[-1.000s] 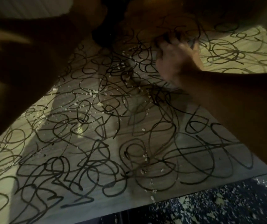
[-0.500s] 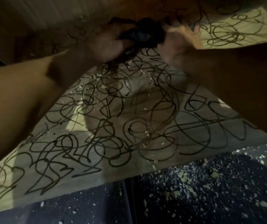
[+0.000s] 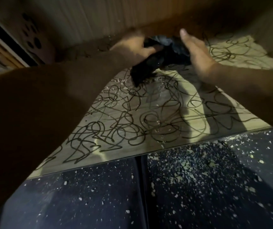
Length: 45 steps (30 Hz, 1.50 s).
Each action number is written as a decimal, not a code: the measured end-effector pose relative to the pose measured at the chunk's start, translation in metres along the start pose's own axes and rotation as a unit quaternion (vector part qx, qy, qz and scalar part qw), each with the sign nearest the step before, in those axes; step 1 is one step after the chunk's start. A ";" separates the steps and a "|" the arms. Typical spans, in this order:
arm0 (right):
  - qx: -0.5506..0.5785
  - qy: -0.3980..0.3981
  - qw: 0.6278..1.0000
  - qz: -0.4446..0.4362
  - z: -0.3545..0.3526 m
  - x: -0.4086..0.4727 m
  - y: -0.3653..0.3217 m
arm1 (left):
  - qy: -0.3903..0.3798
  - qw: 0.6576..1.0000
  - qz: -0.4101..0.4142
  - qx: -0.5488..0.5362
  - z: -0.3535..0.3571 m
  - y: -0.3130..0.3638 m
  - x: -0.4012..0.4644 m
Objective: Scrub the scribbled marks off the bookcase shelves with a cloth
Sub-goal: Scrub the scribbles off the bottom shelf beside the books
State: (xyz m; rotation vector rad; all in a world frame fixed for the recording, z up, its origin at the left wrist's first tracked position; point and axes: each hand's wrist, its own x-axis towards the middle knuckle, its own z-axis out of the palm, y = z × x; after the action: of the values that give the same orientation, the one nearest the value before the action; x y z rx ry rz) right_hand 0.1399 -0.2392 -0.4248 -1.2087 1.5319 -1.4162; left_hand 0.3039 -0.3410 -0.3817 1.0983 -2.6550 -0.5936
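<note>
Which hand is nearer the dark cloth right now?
Left. The left hand grips the dark cloth at its left side, above the scribbled shelf. The right hand is flat and open just right of it; contact is unclear.

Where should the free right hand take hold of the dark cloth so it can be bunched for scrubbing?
Probably the bunched upper end of the dark cloth, coming in from its right side. The left hand already grips the left part and a tail hangs down there; the right hand is open beside the exposed bulk.
</note>
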 end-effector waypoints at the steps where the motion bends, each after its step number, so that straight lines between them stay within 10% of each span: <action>1: -0.026 -0.042 0.999 0.013 -0.002 -0.001 -0.007 | 0.038 0.999 -0.005 0.033 -0.006 0.001 0.000; 4: -0.173 -0.157 0.972 -0.009 0.004 -0.001 -0.009 | 0.038 0.998 -0.051 0.012 -0.020 0.006 -0.005; 13: -0.246 0.067 0.967 0.022 0.018 0.039 -0.023 | 0.222 0.970 -0.072 -0.073 -0.005 -0.024 -0.054; 18: -0.291 0.164 0.941 -0.061 0.018 0.035 -0.042 | 0.189 0.977 -0.092 0.029 0.035 -0.060 -0.098; 25: -0.458 -0.214 0.863 -0.007 0.029 0.012 -0.004 | 0.189 0.966 -0.174 0.032 0.072 -0.060 -0.132; 33: -0.577 -0.199 0.790 -0.053 0.030 0.019 -0.023 | 0.172 0.968 -0.176 0.052 0.071 -0.060 -0.129; 37: -0.476 -0.238 0.843 0.077 0.046 0.002 -0.009 | 0.165 0.968 -0.184 0.034 0.069 -0.058 -0.127; 45: -0.386 -0.238 0.891 0.037 0.040 -0.064 -0.005 | 0.176 0.969 -0.170 0.018 0.064 -0.052 -0.133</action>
State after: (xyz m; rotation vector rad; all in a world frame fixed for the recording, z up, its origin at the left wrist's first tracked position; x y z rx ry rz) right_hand 0.1979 -0.1909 -0.4317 -1.7613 1.7853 -0.3578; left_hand 0.4081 -0.2619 -0.4674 1.5276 -2.2001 -0.3627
